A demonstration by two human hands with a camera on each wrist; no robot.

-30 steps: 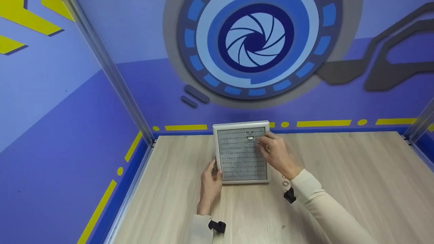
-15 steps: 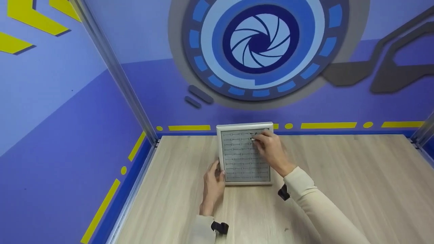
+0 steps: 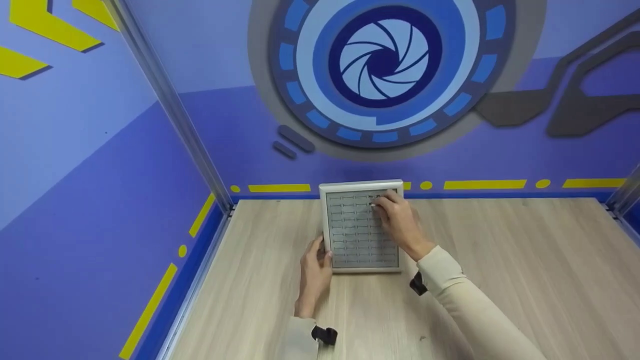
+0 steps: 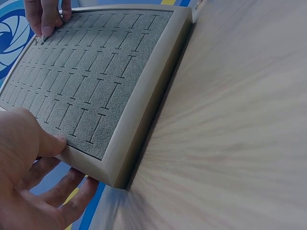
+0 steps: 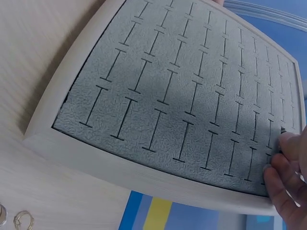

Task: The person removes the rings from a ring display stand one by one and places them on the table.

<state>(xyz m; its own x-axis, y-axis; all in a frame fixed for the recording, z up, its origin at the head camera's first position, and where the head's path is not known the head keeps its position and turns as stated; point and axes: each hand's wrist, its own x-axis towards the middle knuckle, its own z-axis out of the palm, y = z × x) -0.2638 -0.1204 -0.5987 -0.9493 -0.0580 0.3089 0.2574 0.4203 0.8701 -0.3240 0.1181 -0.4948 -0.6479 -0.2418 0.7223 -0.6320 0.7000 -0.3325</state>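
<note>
A ring display tray (image 3: 364,235) with a pale frame and grey padded slots leans upright close to the back wall. My left hand (image 3: 315,275) grips its left edge; in the left wrist view the thumb (image 4: 50,143) lies on the front and the fingers curl behind. At the upper right slots, my right hand (image 3: 401,220) pinches a small ring (image 4: 43,40), mostly hidden by the fingertips, against the pad. In the right wrist view, one slot gapes dark beside those fingertips (image 5: 288,143). Rows of thin slits cover the pad.
Two loose rings, one gold-coloured (image 5: 24,220) and one silvery (image 5: 3,214), lie on the wooden table (image 3: 525,260) near the tray's lower right. A blue printed wall (image 3: 210,145) stands right behind the tray. Black straps (image 3: 325,335) hang at both wrists.
Over the first half second my right hand moved left and slightly up to the upper right slots, covering a silvery ring there; since then it barely moves. The left hand keeps its grip.
</note>
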